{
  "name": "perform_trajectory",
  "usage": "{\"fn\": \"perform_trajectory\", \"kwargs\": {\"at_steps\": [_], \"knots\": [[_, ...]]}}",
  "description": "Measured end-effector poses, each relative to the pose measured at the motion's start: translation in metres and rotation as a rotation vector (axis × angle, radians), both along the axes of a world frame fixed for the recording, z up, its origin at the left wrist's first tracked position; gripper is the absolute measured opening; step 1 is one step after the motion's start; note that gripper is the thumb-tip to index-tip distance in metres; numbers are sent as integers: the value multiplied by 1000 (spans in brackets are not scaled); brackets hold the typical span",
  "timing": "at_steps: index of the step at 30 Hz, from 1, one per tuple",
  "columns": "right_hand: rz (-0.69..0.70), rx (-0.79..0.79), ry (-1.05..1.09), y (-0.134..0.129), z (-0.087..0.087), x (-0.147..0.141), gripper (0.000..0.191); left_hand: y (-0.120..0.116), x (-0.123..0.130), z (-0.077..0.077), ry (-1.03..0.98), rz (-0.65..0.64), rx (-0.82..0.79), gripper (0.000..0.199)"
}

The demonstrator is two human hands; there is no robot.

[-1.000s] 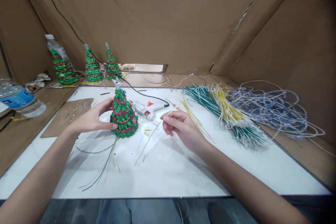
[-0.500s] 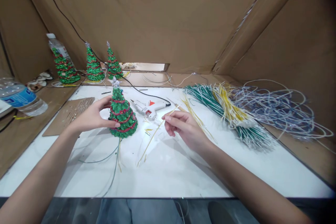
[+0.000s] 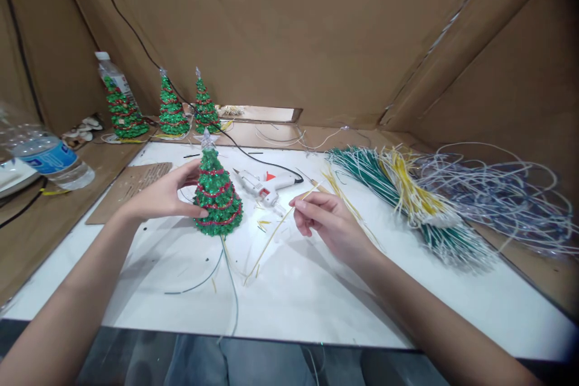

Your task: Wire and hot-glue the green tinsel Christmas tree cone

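Observation:
A small green tinsel tree [image 3: 217, 199] with red garland and a silver star stands upright on the white tabletop. My left hand [image 3: 174, 192] grips its left side, thumb across the front, other fingers hidden behind. Green and yellow wires trail from its base toward the front edge. Between thumb and fingers of my right hand [image 3: 323, 217] is a thin yellow wire [image 3: 266, 244], slanting down to the left. A white glue gun [image 3: 266, 187] lies between and behind the hands. Beside my right hand lie loose yellow wires [image 3: 346, 196].
Three similar trees [image 3: 172, 111] stand at the back left near a bottle [image 3: 118, 81]. Another bottle [image 3: 58, 163] and a cardboard piece [image 3: 122, 193] are at left. Bundled green wires [image 3: 366, 175], a yellow-white bundle [image 3: 409, 190] and tangled pale wires [image 3: 506, 193] lie at right.
The whole view has shifted, so things appear further right. The held tree has turned slightly, and its trailing wires lie differently. Both hands keep their holds.

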State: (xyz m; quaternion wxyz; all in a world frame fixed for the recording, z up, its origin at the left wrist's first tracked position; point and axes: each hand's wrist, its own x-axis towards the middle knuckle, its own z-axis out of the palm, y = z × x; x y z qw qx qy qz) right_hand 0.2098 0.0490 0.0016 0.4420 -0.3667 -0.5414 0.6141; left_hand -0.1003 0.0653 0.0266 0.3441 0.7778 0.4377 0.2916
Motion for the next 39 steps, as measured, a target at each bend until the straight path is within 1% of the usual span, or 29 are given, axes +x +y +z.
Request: {"fn": "perform_trajectory", "kwargs": {"at_steps": [5,8,11,13,16,18,21,27,29,32,34,36,39], "knots": [[-4,-8,22,-1,1,-1,23,-2,4,1,93,83,48,86],[-19,-22,13,-1,2,-2,23,-3,7,0,146,108,83,83],[-41,-31,10,-1,3,-2,24,-2,8,-2,167,149,93,87],[-54,-36,11,0,2,-1,24,-2,6,-3,153,109,58,89],[-69,-34,5,1,1,1,24,0,1,-3,70,-37,-7,85],[-72,-24,3,1,0,2,23,1,0,-2,20,-73,-21,84],[-67,-15,8,2,0,3,21,1,0,-1,41,-39,5,83],[-82,-17,10,4,3,4,19,-3,1,0,187,76,110,82],[-106,-8,9,4,4,4,20,-3,-2,0,170,63,99,84],[-140,13,1,5,6,4,21,-2,-8,1,85,-28,21,83],[-160,25,-5,5,7,4,22,-2,-10,1,49,-61,-27,81],[-176,35,-5,6,8,4,24,-2,-11,0,52,-51,-36,80],[-225,42,34,7,12,5,24,-3,-7,-1,88,7,6,81]]}}
